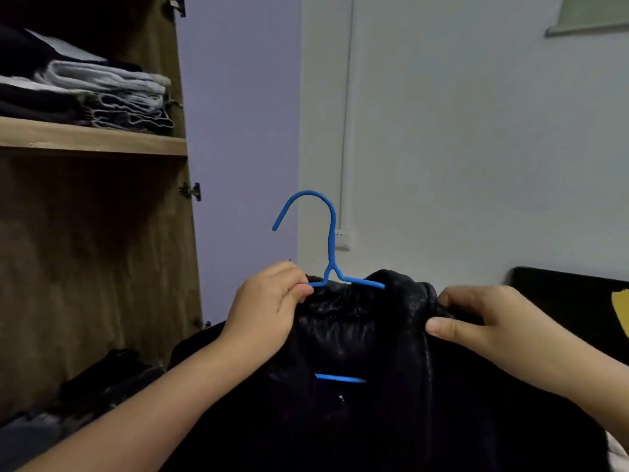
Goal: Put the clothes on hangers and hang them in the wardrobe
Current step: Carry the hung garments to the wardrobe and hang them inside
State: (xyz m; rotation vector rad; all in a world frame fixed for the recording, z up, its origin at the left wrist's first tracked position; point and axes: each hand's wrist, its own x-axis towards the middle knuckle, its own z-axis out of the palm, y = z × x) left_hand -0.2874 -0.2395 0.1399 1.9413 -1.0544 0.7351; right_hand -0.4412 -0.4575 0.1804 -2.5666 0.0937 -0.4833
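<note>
- The black leather jacket [357, 386] is held up in front of the person, to the right of the open wardrobe [95, 233]; a blue wire hanger [329, 253] sits inside it, hook standing clear above the collar, lower bar showing through the open front.
- The left hand [269, 301] is closed in a pinch on the hanger's left arm together with the jacket's edge; the right hand [490, 321] is closed on the jacket's right shoulder, thumb beneath, fingers over the fold.
- The hanger's right arm shows bare above the collar; the right shoulder looks not yet seated, so letting go now could let the jacket slide off that side.
- The leather looks heavy and slick against a thin wire; the hanger may tip or sag toward the loaded side.
- No rail is visible inside the wardrobe; the hook could miss or half-catch on a reach made blind.
- Dark clothes [102, 379] lie on the wardrobe floor; the jacket's hem may drag on them; the folded stack [112, 97] on the shelf [92, 137] above could be brushed by the hook.
</note>
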